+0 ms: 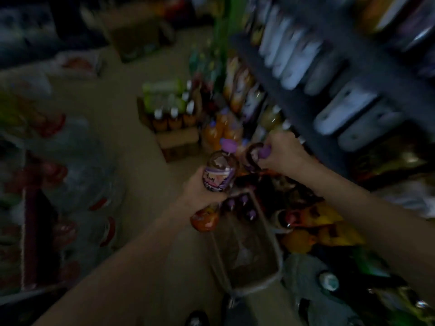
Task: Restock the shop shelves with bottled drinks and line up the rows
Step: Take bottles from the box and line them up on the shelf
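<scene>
Head camera looks steeply down, close over both forearms.

A strip of bare floor (131, 147) runs from near to far through the middle. Wrapped packs (77, 184) crowd its left edge. A carton of bottles (174, 123) stands on the floor at the far right of the strip. The shelf rack (306, 107) walls the right side, its rows packed. An open box (254, 262) sits below the hands (202, 194), tight against the low bottles.
</scene>
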{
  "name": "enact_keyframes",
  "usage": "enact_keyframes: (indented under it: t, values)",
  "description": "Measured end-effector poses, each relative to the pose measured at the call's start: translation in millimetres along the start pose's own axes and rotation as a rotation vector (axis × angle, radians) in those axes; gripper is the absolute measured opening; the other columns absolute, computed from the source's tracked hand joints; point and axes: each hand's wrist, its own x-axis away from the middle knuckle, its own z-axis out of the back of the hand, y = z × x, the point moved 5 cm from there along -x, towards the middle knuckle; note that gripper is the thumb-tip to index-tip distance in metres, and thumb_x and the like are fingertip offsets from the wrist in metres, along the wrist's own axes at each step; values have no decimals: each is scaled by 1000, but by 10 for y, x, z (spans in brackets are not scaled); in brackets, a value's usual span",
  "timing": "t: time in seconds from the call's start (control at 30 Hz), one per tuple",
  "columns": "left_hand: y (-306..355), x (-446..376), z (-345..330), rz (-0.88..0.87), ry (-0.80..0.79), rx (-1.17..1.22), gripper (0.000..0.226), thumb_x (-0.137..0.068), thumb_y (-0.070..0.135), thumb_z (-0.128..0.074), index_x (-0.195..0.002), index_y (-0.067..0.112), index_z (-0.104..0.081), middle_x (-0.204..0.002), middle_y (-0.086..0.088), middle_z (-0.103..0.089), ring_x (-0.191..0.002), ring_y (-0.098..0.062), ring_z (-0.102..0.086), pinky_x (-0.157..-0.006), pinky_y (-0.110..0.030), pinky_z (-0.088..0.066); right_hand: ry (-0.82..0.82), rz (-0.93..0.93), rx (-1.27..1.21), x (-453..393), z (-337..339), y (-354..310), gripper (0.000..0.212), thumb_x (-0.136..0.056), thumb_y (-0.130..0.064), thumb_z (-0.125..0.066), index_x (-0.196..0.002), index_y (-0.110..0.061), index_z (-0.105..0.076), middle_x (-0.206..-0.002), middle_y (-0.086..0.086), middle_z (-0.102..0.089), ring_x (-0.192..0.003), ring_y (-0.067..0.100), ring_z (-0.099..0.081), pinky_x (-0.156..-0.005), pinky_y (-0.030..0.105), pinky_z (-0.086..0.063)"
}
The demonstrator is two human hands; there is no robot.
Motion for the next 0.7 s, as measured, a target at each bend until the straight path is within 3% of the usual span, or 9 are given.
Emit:
enact_keyframes:
  t: [0.07, 0.13, 0.23, 0.33, 0.4, 0.5, 0.57, 0.63, 0.7]
  values:
    - [827, 188, 85, -117, 20, -18, 79, -53, 11, -85, -123, 9, -49, -116, -7, -60, -106, -18, -56, -94, -33, -45, 178, -11, -53, 313, 1000, -149, 25, -70, -21, -73, -84, -9, -55, -85, 11, -54, -85, 27, -55, -65, 30, -38]
    - [1487, 410, 120, -215, 25, -9, 76, -59, 9, -84, -126, 11, -48, -118, -3, -58, -109, -16, -53, -94, -31, -43, 342, -25, -115, 683, 1947, -230, 28, -68, -19, -75, -86, -15, -54, -85, 3, -53, -81, 18, -51, -66, 28, -37]
    - [2362, 723, 48, -367, 11, -34, 76, -61, 12, -84, -127, 14, -47, -120, -1, -58, -112, -18, -54, -93, -29, -43, 585, 20, -310, 1267, 3178, -286, 28, -68, -17, -76, -92, -17, -62, -84, 3, -61, -79, 10, -56, -74, 31, -48]
    - [3103, 1086, -143, -483, -75, -45, 67, -70, 14, -79, -128, 15, -46, -119, 0, -57, -111, -16, -52, -90, -25, -41, 806, 71, -560, 1836, 3950, -280, 22, -69, -12, -74, -88, -14, -64, -70, -11, -59, -60, -6, -52, -67, 17, -48]
    - [3487, 1279, -327, -518, -157, -53, 64, -73, 16, -77, -128, 16, -44, -112, 5, -55, -104, -11, -50, -84, -21, -41, 935, 50, -697, 2175, 4235, -151, 16, -73, -10, -74, -77, -19, -62, -60, -16, -59, -58, -6, -51, -64, 17, -46]
    - [3857, 1496, -665, -580, -253, -109, 57, -74, 13, -76, -121, 16, -44, -106, 4, -51, -98, -7, -46, -65, -8, -37, 1086, -46, -784, 2722, 4332, 196, 16, -78, -12, -71, -73, -22, -60, -69, -3, -60, -70, 11, -56, -71, 32, -48]
    - [4017, 1609, -918, -615, -291, -157, 58, -71, 13, -78, -121, 12, -48, -108, 0, -55, -104, -11, -51, -75, -10, -42, 1144, -110, -748, 3063, 4297, 429, 13, -78, -16, -72, -75, -22, -60, -75, 4, -61, -75, 17, -57, -75, 38, -50]
    - [4174, 1719, -1195, -648, -318, -207, 62, -67, 14, -81, -121, 10, -50, -115, -3, -60, -111, -18, -55, -94, -25, -44, 1195, -165, -678, 3378, 4308, 637, 16, -76, -21, -75, -80, -18, -60, -78, 5, -61, -74, 15, -57, -75, 39, -50]
    - [4342, 1871, -1516, -699, -369, -253, 66, -64, 16, -84, -121, 8, -51, -119, -5, -61, -112, -21, -56, -99, -34, -44, 1271, -214, -625, 3705, 4365, 842, 23, -73, -27, -77, -81, -19, -56, -79, 5, -60, -75, 17, -59, -74, 40, -50]
